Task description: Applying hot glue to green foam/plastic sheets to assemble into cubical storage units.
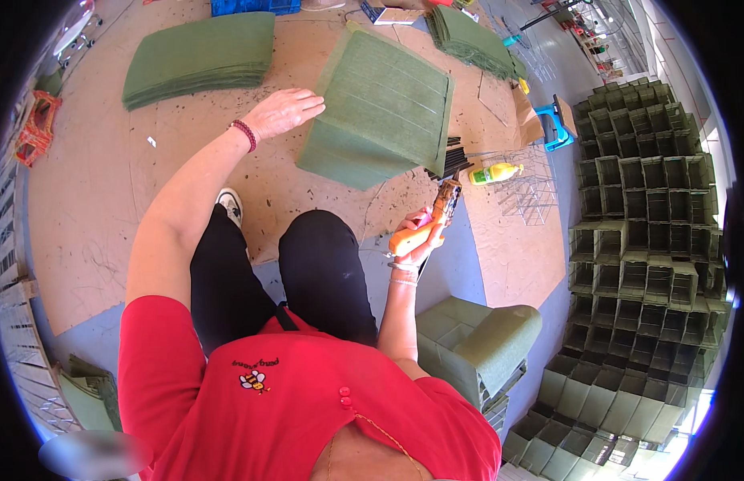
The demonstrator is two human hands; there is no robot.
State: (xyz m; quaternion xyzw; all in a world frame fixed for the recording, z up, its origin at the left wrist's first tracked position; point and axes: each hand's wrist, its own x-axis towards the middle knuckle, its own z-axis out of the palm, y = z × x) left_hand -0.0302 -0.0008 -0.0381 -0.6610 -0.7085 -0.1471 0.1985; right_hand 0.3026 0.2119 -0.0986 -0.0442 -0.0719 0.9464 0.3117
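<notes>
Green fabric box (380,96) sat on the brown floor covering (500,264), its lined face turned up. Left hand (284,112) was unclenched and straight-fingered at the box's left edge; firm contact could not be confirmed. Right hand (418,218) gripped an orange-handled tool (412,240) below the box's right corner, head toward it. Black rods (453,160) lay just beside that corner, a yellow bottle (493,173) farther right of the box. Judgement: good work called for bracing the box with the left palm, squaring the tool's head to the edge, and keeping fingertips clear of its bite
</notes>
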